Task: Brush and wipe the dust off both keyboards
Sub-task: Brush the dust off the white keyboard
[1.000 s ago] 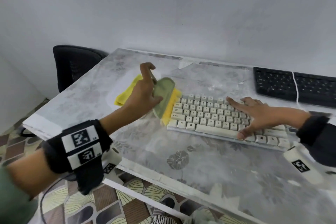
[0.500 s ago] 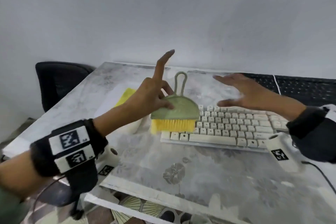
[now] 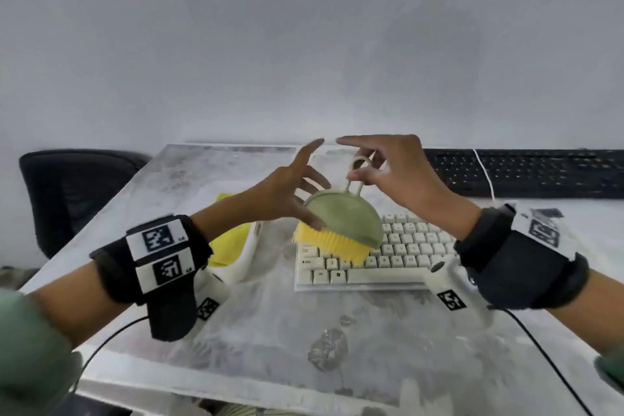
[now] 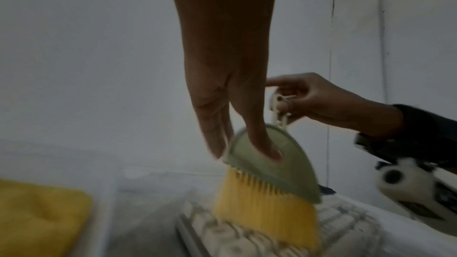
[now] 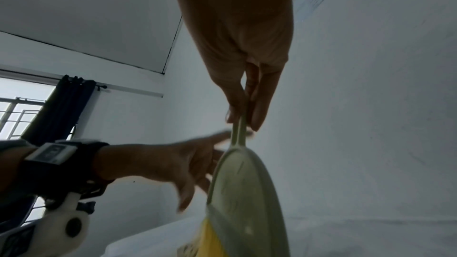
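A small brush [image 3: 344, 216] with a green body and yellow bristles hangs tilted over the left end of the white keyboard [image 3: 405, 250]. My left hand [image 3: 304, 209] holds the body, thumb on its front face and index finger pointing up. In the left wrist view, the left hand [image 4: 245, 144] has its thumb lying on the brush [image 4: 277, 169]. My right hand [image 3: 364, 176] pinches the brush's loop handle from above, and the right wrist view shows the right hand [image 5: 243, 118] on the brush [image 5: 242, 192]. The black keyboard [image 3: 523, 172] lies at the back right.
A yellow cloth [image 3: 229, 240] lies left of the white keyboard on a white tray-like thing [image 3: 250, 250]. A white cable [image 3: 483, 172] crosses the black keyboard. A black chair [image 3: 67, 192] stands off the table's left end. The marbled table [image 3: 304, 331] ends just in front of me.
My left hand lifted the brush from beside the cloth to above the white keyboard. My right hand left the keys, rose and took the loop handle.
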Available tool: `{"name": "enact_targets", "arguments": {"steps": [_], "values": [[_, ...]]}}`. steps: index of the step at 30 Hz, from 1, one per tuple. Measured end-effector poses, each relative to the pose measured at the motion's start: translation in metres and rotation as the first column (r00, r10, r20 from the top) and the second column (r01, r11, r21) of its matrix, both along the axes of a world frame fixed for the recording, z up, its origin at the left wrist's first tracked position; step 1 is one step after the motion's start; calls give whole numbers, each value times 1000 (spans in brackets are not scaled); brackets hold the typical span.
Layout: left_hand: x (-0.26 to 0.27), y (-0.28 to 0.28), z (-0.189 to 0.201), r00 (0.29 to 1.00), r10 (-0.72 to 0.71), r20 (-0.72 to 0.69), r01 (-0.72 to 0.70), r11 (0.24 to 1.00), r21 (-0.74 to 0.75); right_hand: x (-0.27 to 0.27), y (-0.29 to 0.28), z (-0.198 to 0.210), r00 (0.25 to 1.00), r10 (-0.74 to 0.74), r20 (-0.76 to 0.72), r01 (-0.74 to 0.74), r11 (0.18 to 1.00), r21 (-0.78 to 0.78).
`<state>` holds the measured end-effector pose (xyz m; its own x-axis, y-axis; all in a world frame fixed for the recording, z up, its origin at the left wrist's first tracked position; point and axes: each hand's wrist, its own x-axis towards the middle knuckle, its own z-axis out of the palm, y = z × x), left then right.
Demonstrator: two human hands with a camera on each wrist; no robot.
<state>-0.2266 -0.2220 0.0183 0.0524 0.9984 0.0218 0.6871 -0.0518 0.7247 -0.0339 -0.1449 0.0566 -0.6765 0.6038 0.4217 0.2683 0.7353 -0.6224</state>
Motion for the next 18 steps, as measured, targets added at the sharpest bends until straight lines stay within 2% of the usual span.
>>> {"name": "enact_targets", "arguments": {"steps": [1, 3, 5, 7, 11, 14, 18], "values": [[-9, -1, 2, 991, -65, -115, 54, 994, -98, 5, 1, 3, 1000, -8, 28, 8, 1000, 19], [-25, 1, 0, 915, -218, -339, 119, 950, -289, 16, 1, 9, 994, 13, 111, -21, 998, 65], [-27, 4, -6, 825, -340, -451, 122, 887, -445, 20, -2, 9, 977, 74, 200, -96, 990, 102], [-21, 12, -15, 766, -425, -483, 117, 830, -545, 18, -7, 1, 960, 121, 252, -155, 981, 119], [-10, 25, -30, 663, -549, -508, 101, 739, -666, 17, -10, 0, 962, 137, 238, -149, 988, 34], [-11, 25, -33, 644, -566, -514, 88, 722, -686, 32, -14, 14, 933, 167, 320, -198, 978, 69], [-8, 21, -34, 638, -536, -554, 66, 754, -653, 42, -34, 9, 892, 286, 349, -326, 944, 59]]}}
